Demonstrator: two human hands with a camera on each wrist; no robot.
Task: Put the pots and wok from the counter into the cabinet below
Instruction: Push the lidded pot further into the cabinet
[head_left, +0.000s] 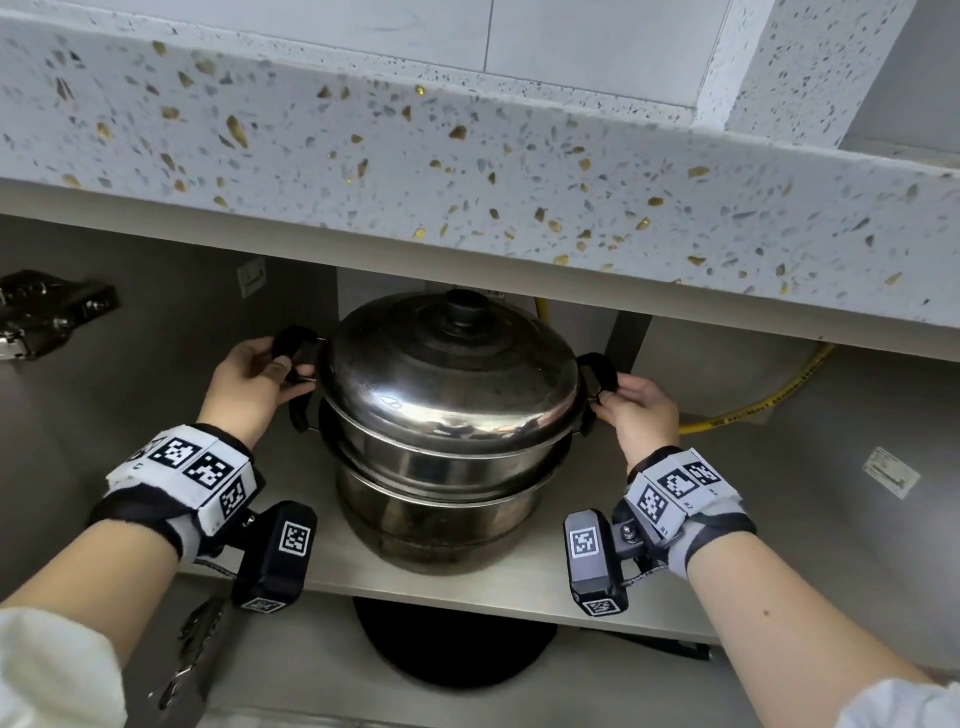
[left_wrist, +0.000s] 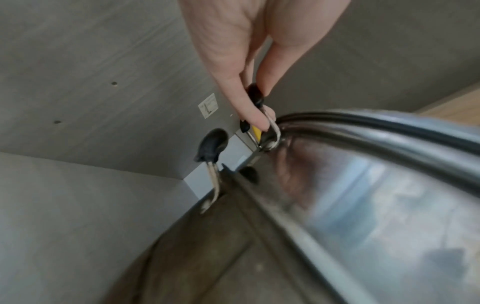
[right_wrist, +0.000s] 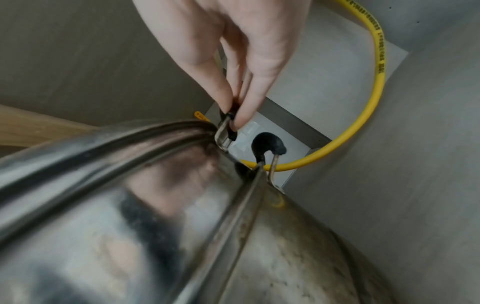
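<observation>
Head view: steamer pot (head_left: 447, 415) upright, hands (head_left: 249, 379) gripping handles.

Both forearms reach forward (wristbands on), left hand (head_left: 253, 379) and right hand (head_left: 641, 410) pinching shut.

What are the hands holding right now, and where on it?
The lidded steamer pot: left hand and right hand each pinch a black side handle of its upper tier.
</observation>
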